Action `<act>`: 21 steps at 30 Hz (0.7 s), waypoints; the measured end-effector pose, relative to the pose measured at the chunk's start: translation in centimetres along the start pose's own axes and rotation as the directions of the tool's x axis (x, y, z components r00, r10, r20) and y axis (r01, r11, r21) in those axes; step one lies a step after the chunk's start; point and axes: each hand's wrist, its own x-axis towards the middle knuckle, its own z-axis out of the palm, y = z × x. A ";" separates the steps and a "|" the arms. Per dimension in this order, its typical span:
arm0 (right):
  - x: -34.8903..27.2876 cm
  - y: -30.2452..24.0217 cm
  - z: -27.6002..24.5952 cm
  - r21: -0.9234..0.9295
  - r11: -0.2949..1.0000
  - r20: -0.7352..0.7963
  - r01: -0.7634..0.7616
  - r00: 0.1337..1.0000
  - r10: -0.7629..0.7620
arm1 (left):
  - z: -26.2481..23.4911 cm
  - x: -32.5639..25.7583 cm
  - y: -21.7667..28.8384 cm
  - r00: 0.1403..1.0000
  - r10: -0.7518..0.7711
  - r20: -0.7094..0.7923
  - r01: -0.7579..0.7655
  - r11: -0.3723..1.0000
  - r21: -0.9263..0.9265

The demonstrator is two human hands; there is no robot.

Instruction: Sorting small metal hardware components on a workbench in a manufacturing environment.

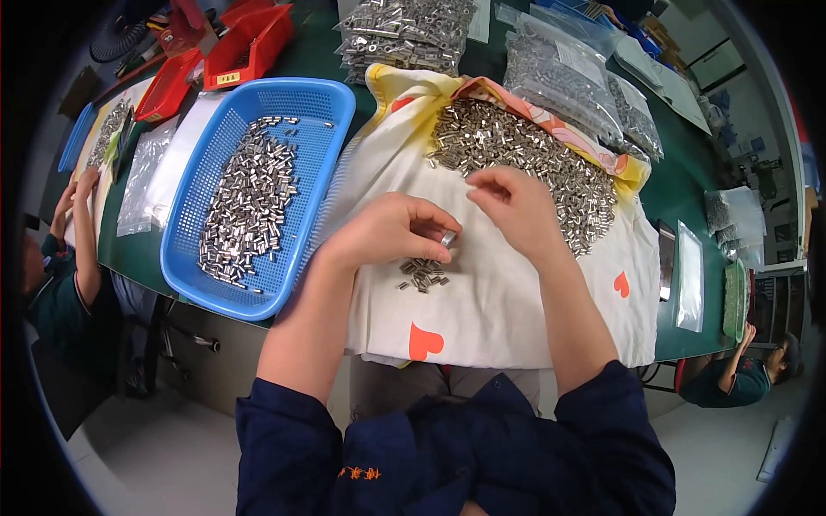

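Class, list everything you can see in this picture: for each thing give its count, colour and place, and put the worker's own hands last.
Metal sleeves, large heap: too many to count, silver, on the cloth beyond the hands.
Metal sleeves, small cluster: about a dozen, silver, on the cloth under the left hand.
Cloth: one, white with orange hearts, spread on the table.
Basket: one, blue, left of the cloth, with silver sleeves in it.
Clear bags of metal parts: several, at the table's far side.
Trays: two, red, far left.
Table: one, green.
Co-workers: two, one at the left edge, one at lower right.
Left hand: pinching one silver sleeve.
Right hand: over the heap's near edge.
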 end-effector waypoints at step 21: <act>-2.2 0.1 1.7 0.341 0.939 -0.022 -0.037 0.999 0.047 | -0.1 0.5 -0.6 0.988 -0.012 -0.156 -0.027 0.969 -0.247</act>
